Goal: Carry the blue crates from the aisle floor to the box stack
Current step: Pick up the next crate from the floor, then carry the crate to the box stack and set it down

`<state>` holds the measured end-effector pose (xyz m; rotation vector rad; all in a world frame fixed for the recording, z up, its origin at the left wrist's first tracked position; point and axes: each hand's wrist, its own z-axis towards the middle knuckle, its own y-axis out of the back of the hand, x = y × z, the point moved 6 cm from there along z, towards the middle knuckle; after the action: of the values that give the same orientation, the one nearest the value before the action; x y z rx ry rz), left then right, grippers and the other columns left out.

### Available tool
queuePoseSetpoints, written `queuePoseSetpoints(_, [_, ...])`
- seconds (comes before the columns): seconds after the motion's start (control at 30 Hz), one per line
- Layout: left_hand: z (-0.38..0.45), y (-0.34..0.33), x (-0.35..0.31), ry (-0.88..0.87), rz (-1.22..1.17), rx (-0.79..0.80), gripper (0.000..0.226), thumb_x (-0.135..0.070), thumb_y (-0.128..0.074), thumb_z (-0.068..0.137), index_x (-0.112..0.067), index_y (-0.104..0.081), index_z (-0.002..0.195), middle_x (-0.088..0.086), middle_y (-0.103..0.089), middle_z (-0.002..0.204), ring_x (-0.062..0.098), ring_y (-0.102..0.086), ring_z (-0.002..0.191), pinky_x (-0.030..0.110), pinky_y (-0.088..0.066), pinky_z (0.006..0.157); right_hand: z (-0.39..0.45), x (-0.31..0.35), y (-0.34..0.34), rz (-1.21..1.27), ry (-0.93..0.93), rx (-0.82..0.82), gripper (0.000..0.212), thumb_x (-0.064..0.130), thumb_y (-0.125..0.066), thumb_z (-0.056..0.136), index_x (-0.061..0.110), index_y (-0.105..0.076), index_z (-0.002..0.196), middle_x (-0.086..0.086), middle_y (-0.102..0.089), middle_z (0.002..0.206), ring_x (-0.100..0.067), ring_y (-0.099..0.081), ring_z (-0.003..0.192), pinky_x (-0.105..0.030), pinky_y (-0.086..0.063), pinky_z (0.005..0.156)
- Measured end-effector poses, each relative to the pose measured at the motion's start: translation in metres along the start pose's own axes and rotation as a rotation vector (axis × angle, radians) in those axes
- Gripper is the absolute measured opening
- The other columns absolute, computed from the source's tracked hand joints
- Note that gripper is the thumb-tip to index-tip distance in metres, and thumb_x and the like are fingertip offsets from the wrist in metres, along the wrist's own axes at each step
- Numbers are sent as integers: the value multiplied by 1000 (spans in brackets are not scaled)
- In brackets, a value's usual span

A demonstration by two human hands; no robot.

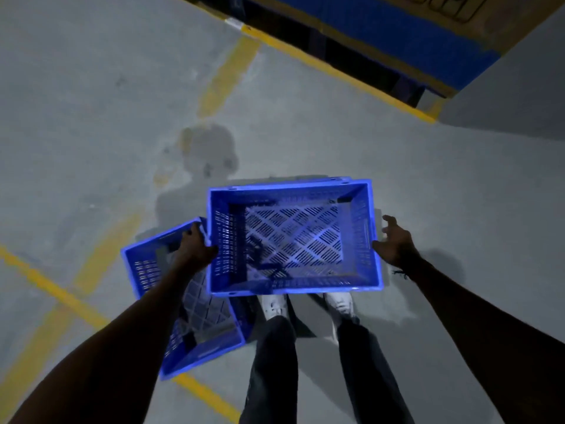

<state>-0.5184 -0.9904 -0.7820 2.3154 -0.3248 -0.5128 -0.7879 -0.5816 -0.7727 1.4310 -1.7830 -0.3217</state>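
An open-topped blue crate (293,237) is being shown at the centre of the frame, its slotted floor and perforated walls plainly visible. A second rim edge (336,179) is peeking out just beyond its far side; whether that belongs to another crate beneath cannot be told.

The left short wall of this crate is being gripped by the left hand (195,247), with the fingers curled over the rim and the thumb pressed toward the wall. The right hand (394,243) is being held just beside the right short wall; its fingers (388,223) are spread and only loosely bent, with nothing enclosed. Whether the palm is touching the wall cannot be told.

A second blue crate (186,301) is lying tilted at the lower left of centre, partly covered by the left forearm and overlapped by the first crate's left corner. It is resting on the grey concrete floor (91,117), across a yellow painted line (46,286).

Two white shoes (276,306) and dark trouser legs are being seen directly below the held crate. In the upper right of the frame, a yellow-edged platform (336,68) with a blue panel (382,32) is being seen, well apart from both crates.
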Motion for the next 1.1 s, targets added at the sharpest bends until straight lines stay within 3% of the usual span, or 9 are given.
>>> queuePoseSetpoints(0.17, [57,-50,16,13,90,-44,89,-20,-79,84,1,-27,153,37,-50,134,54,-53,121,55,-46,95,51,-22,-36,18,49,-39,95,28,-63,70,-1,-24,152,-25,-64,94,-42,-65,87,-35,-43,67])
queuePoseSetpoints(0.27, [70,-64,24,-13,122,-135,90,-20,-80,79,-3,-27,149,35,-58,119,55,-56,108,56,-46,89,61,-31,-56,17,-6,28,101,11,-69,84,6,-2,158,-24,-63,99,-42,-64,94,-33,-39,69])
queuePoseSetpoints(0.4, [76,-70,30,-18,-1,-126,87,-2,-69,83,-9,-17,153,34,-63,101,49,-61,85,46,-45,66,67,-39,-65,53,-85,53,105,8,-66,89,15,13,158,-25,-63,110,-40,-61,89,-36,-44,71])
queuePoseSetpoints(0.53, [69,-63,23,29,-106,-83,80,10,-55,87,-10,-16,153,34,-63,94,38,-57,67,51,-49,59,71,-36,-61,60,-76,78,105,6,-63,90,19,16,157,-18,-61,104,-27,-54,78,-29,-38,67])
queuePoseSetpoints(0.67, [49,-46,24,0,-181,-169,74,1,-50,94,-12,-13,156,32,-64,109,41,-62,76,51,-50,62,69,-24,-52,52,20,22,107,19,-64,83,22,11,159,-27,-60,100,-38,-61,79,-30,-38,66])
queuePoseSetpoints(0.77, [19,-21,26,-29,-138,-249,78,-2,-52,94,-13,-10,159,25,-65,108,35,-57,64,45,-47,56,54,-7,-38,58,75,20,108,31,-59,76,25,10,159,-26,-59,100,-42,-61,84,-34,-39,72])
queuePoseSetpoints(0.9, [-49,30,28,-58,-95,-279,81,-5,-52,96,-19,-6,161,24,-64,99,34,-56,62,37,-39,50,17,32,-8,-34,133,56,107,9,-65,87,25,15,158,-29,-55,110,-41,-60,86,-32,-40,73])
queuePoseSetpoints(1.0, [-110,72,32,-68,-52,-305,78,-5,-54,96,-18,-10,160,29,-60,113,39,-57,73,41,-38,55,-26,69,20,-111,202,106,107,6,-63,87,23,16,157,-22,-53,100,-33,-56,69,-27,-36,60])
queuePoseSetpoints(1.1, [-181,114,35,-21,-62,-354,78,-4,-59,90,-17,-20,155,29,-58,117,46,-59,87,46,-42,63,-69,103,44,-186,278,156,108,9,-64,86,22,15,158,-26,-50,104,-33,-54,72,-28,-28,60])
